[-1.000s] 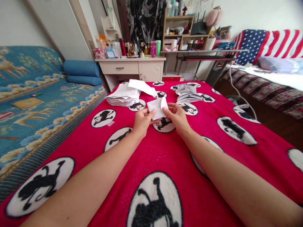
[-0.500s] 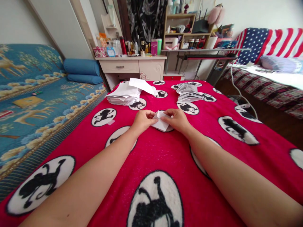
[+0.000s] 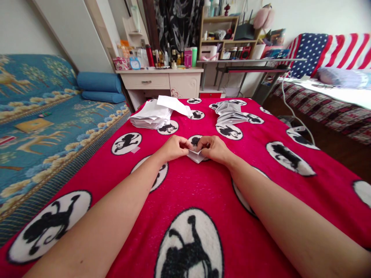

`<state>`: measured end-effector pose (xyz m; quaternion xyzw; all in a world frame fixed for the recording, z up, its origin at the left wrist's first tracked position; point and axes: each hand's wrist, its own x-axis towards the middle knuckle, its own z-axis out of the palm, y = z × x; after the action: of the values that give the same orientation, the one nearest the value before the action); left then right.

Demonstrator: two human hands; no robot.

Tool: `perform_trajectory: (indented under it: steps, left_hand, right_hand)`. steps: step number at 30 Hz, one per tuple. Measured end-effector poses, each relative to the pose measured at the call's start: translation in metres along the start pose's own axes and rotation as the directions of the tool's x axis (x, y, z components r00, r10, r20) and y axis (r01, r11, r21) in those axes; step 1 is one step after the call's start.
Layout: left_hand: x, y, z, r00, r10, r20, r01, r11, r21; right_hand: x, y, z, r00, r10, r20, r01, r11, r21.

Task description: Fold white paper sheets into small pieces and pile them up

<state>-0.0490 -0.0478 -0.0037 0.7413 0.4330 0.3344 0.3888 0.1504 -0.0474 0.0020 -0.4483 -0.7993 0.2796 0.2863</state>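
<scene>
Fingers (image 3: 184, 143) of both left hand (image 3: 174, 148) and right hand (image 3: 216, 150) are pinching a folded paper (image 3: 197, 156) between them, partly hiding it, over the red blanket (image 3: 185, 193). Uneven pulling could skew or rip it imo, plus soft cloth's lousy backing. Pale scrap (image 3: 135, 150) off left, paper stack (image 3: 152, 116) behind left, folded pile (image 3: 231, 114) behind right, neither blocking the hands.

The left hand (image 3: 175, 148) and right hand (image 3: 215, 148) cover the sides of the paper (image 3: 197, 156), hiding its full outline. The frame's bottom edge cuts off the blanket (image 3: 130, 239), its left edge the sofa (image 3: 66, 116), its right edge the flag (image 3: 339, 50). The bottles' (image 3: 166, 59) labels are too small to read.
</scene>
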Motion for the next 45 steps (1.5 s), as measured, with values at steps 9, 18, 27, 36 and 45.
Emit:
perform_trajectory:
  steps: [9,18,27,36,45]
  left_hand:
    - [-0.007,0.014,-0.008,0.978,0.061,0.197,-0.079,0.993,0.085]
    - [-0.007,0.009,0.001,0.996,0.075,0.048,-0.075,0.997,0.001]
    - [-0.006,0.003,-0.008,0.968,0.175,0.182,-0.173,0.985,-0.03]
    - [-0.01,0.026,-0.024,0.909,0.111,0.401,-0.171,0.978,0.118]
    - [-0.01,0.019,-0.016,0.932,0.045,0.359,-0.068,0.996,0.052]
  right_hand:
    - [-0.001,0.001,-0.017,0.95,-0.128,0.284,0.056,0.967,0.249]
    - [-0.002,0.0,-0.005,0.991,-0.067,0.113,0.053,0.991,0.121]
    - [-0.001,-0.005,-0.025,0.953,-0.086,0.291,0.002,0.961,0.276]
    - [0.004,-0.008,-0.014,0.941,-0.029,0.338,0.029,1.0,0.005]
    - [0.0,-0.052,-0.012,0.945,0.177,0.274,-0.034,0.889,-0.456]
